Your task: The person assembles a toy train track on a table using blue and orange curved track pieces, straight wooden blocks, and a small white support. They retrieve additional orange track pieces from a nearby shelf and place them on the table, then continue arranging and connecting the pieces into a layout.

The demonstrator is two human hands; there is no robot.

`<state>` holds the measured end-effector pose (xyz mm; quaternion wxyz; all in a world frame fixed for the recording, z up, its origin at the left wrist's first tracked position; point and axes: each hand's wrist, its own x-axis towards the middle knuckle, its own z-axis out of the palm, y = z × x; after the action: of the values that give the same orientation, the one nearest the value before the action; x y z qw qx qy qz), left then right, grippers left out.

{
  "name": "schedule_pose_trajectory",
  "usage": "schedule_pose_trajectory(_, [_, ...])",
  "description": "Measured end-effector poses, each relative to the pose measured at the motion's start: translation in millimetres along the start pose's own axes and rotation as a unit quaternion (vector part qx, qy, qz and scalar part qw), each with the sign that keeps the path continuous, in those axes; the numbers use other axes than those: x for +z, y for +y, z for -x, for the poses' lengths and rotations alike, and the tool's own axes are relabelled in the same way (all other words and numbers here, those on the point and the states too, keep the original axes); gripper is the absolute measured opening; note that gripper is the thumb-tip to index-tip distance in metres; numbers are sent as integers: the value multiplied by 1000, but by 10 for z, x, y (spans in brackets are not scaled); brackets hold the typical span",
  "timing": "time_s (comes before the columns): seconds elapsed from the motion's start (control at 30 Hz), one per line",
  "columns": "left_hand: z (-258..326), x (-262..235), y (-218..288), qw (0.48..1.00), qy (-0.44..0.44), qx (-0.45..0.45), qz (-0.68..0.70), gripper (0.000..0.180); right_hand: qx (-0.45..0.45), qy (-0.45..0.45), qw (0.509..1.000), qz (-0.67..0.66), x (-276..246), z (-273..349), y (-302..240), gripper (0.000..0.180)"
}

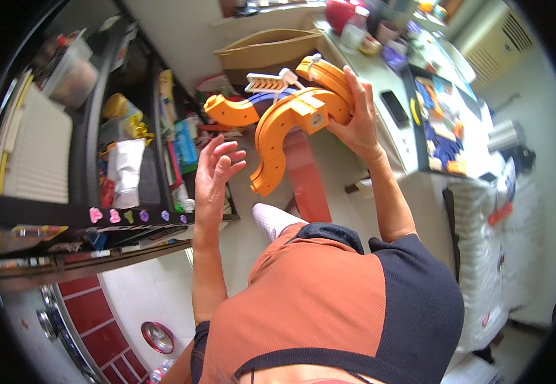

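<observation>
Orange-and-navy shirt (329, 301) lowest, my left hand (217, 169) fingers spread and empty, my right hand (355, 115) gripping curved orange plastic track pieces (291, 121) at upper centre.

Right hand (355, 121) grips orange curved toy track assembly (291, 121) held up; left hand (217, 169) open, just beside lower end; shelf (86, 160) left.

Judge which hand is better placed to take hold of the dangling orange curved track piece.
Left, probably. The left hand is open and empty, right beside the lower end of the orange track assembly. The right hand already grips its upper part, supporting it.
</observation>
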<state>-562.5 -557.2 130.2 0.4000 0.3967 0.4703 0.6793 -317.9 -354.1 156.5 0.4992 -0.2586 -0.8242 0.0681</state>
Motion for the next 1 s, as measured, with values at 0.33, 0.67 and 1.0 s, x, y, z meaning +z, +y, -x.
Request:
schedule_pose_trajectory(0.33, [170,1025,-1195,958,-153,-145,193,88,9,-39,977,211,-1232,1089,218,99])
schedule_pose_trajectory(0.67, [641,2021,-1840,883,-116,-264,372,66,-19,-47,982,182,-1813,1860,371,90])
schedule_pose_trajectory(1.0, [835,3793,-2192,891,56,-324,312,56,25,-68,994,86,-3279,2289,1541,97])
